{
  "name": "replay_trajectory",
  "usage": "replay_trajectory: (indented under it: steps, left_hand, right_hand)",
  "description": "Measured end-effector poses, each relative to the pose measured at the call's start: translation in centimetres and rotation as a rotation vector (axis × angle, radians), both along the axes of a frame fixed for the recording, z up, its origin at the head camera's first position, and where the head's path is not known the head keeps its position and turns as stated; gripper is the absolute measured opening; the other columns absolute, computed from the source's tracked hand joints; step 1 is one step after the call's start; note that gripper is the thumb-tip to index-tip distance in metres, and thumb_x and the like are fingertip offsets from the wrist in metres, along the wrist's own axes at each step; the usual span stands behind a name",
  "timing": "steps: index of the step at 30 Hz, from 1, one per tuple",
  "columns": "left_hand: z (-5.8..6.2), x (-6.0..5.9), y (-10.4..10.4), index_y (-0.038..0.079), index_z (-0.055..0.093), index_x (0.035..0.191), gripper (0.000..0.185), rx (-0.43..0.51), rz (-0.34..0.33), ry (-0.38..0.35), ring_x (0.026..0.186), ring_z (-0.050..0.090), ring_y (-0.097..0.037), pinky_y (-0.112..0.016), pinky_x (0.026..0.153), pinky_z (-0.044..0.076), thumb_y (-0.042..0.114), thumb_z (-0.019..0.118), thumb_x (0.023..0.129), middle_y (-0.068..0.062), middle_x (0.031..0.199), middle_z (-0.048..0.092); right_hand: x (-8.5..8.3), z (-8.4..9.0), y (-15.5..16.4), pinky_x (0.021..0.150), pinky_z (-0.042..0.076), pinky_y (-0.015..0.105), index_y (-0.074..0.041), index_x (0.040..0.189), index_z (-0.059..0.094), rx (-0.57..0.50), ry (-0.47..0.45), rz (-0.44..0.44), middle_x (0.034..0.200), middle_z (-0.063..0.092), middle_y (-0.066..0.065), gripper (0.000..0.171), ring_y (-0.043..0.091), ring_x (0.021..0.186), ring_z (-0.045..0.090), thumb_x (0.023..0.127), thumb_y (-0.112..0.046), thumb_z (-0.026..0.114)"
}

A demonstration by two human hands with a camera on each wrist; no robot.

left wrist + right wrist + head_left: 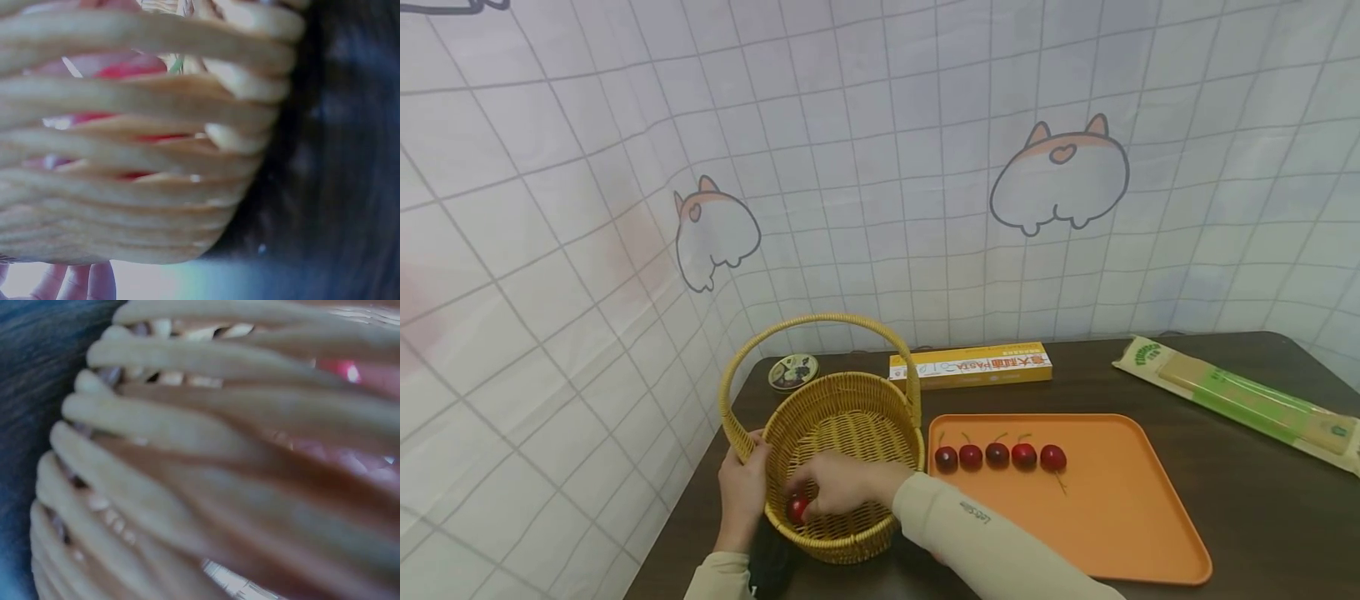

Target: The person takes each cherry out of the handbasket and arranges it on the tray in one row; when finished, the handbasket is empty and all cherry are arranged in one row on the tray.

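Note:
My left hand [745, 479] grips the yellow wicker basket [857, 537] at its left rim, by the foot of the arched handle [820, 318]. Reaching down inside the basket, my right hand [842, 482] pinches a dark red cherry [798, 508] near the left wall. Through the gaps in the weave, bits of red show in the left wrist view, and a red spot [344, 369] shows in the right wrist view. An orange tray [1097, 517] lies to the right of the basket. Along its back left runs a row of several cherries [997, 454] with stems.
Behind the basket are a round tin [793, 372] and a yellow pasta box [985, 367]. A long green and clear noodle packet [1240, 396] lies slanted at the back right of the dark table [1247, 508]. A white gridded cloth [880, 167] hangs behind and at left.

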State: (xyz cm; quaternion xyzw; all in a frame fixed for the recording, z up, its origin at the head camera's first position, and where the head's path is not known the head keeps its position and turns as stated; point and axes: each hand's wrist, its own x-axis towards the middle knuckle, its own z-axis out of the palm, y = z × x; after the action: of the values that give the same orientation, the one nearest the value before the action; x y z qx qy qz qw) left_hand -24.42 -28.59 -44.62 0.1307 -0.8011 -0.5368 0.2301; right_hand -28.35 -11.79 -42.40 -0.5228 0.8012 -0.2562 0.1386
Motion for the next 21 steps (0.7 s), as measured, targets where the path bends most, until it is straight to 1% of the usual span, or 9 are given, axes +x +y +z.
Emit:
replay_trajectory:
  steps: [2,7,10,14,17,21]
  left_hand:
    - [0.09,0.04,0.05,0.002,0.062,0.111,0.023,-0.006,-0.002,0.004,0.093,0.058,-0.026,-0.024,0.071,0.045,0.018,0.052,0.096,-0.018,0.118,0.065]
    - [0.29,0.19,0.13,0.003,0.062,0.112,0.024,-0.019,-0.002,-0.003,0.092,0.057,-0.027,-0.025,0.071,0.045,0.017,0.052,0.096,-0.017,0.116,0.065]
    - [0.29,0.28,0.06,0.003,0.061,0.115,0.026,-0.018,-0.006,-0.011,0.093,0.058,-0.027,-0.026,0.071,0.045,0.019,0.051,0.097,-0.019,0.117,0.064]
    - [0.24,0.33,0.02,0.002,0.061,0.118,0.029,0.007,-0.020,-0.012,0.096,0.059,-0.028,-0.025,0.071,0.046,0.020,0.050,0.098,-0.020,0.119,0.063]
    - [0.22,0.33,0.04,0.002,0.060,0.119,0.030,0.018,-0.028,-0.007,0.097,0.059,-0.029,-0.025,0.071,0.046,0.021,0.049,0.099,-0.020,0.120,0.062]
    - [0.24,0.41,0.04,0.003,0.060,0.121,0.033,0.005,-0.031,-0.006,0.097,0.059,-0.030,-0.028,0.071,0.047,0.025,0.048,0.101,-0.021,0.119,0.062]
  right_hand:
    - [0.01,-0.06,0.05,0.082,0.043,0.013,-0.012,0.118,0.069,0.003,-0.002,-0.001,0.109,0.070,-0.006,0.034,0.001,0.098,0.060,0.084,-0.012,0.075]
    - [0.20,-0.04,0.11,0.080,0.043,0.012,-0.016,0.112,0.071,0.019,0.011,0.007,0.104,0.070,-0.011,0.031,-0.003,0.095,0.059,0.082,-0.014,0.077]
    - [0.34,0.03,0.12,0.081,0.042,0.012,-0.016,0.112,0.072,0.022,0.010,0.023,0.103,0.070,-0.011,0.031,-0.004,0.095,0.058,0.081,-0.015,0.078]
    - [0.52,0.12,0.17,0.081,0.043,0.012,-0.016,0.112,0.071,0.027,-0.010,0.036,0.102,0.069,-0.011,0.032,-0.004,0.094,0.057,0.080,-0.013,0.079]
    - [0.49,0.08,0.24,0.078,0.044,0.012,-0.014,0.113,0.071,0.024,-0.037,0.043,0.100,0.069,-0.010,0.034,-0.004,0.090,0.057,0.080,-0.012,0.079]
    - [0.29,-0.10,0.39,0.072,0.045,0.012,-0.013,0.114,0.070,-0.001,-0.065,0.042,0.096,0.068,-0.010,0.033,-0.005,0.083,0.057,0.082,-0.014,0.078]
